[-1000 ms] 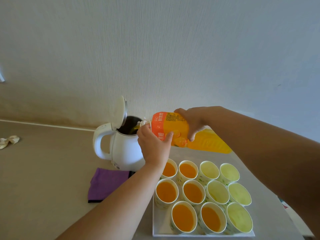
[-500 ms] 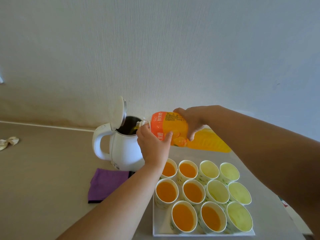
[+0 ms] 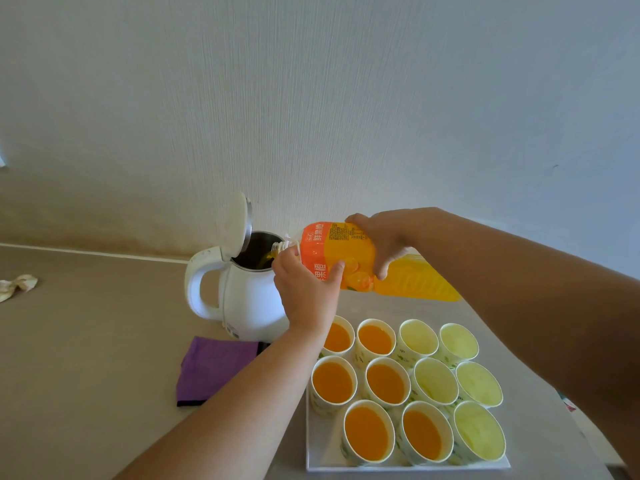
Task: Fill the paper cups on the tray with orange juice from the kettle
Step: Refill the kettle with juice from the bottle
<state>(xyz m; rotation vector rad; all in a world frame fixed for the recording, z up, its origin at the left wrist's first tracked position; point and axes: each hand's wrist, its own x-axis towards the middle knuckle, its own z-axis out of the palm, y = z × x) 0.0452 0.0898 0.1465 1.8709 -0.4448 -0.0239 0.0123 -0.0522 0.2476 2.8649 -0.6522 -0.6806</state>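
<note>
A juice bottle (image 3: 349,252) lies tipped sideways, its mouth over the open top of the kettle (image 3: 249,303), which stands on the tabletop (image 3: 86,341) at 10 o'clock from the tray (image 3: 408,468). The left grip (image 3: 306,292) clasps the bottle near its neck from below, and the right grip (image 3: 381,244) grasps its middle from above. On the tray, six filled cups (image 3: 334,382) take the 9 o'clock half and six empty cups (image 3: 436,381) the 3 o'clock half. A purple cloth (image 3: 214,368) lies at 7 o'clock of the kettle

Left hand (image 3: 306,292) and right hand (image 3: 381,244) round a tilted juice bottle (image 3: 346,249) — neck over the open kettle (image 3: 249,299)
</note>
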